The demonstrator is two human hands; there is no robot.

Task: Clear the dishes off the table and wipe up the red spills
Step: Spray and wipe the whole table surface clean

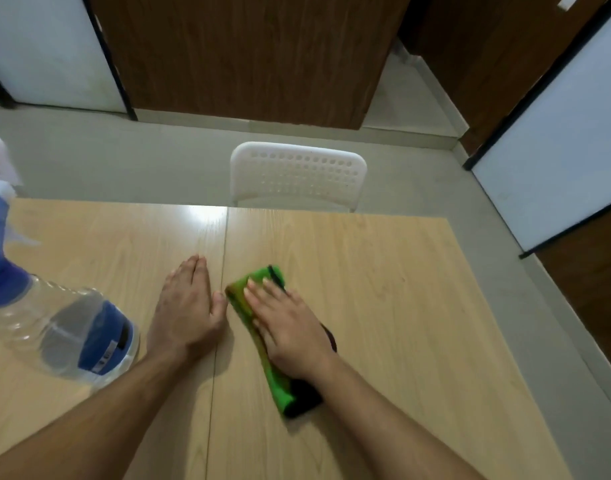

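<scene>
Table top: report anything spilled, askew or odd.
No red spill or dishes show on the table. The spray bottle appears tilted at the left edge, possibly lens distortion. The right hand presses the green cloth flat; the left hand rests flat.

White perforated chair (298, 174) behind table; clear blue-labelled spray bottle (55, 320) at left

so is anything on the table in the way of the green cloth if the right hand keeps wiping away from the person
Nothing visible is. The right hand presses flat on the folded green cloth, and the light wooden table beyond it is bare to its far edge. The clear spray bottle with a blue label lies off to the left, beyond the left hand.
</scene>
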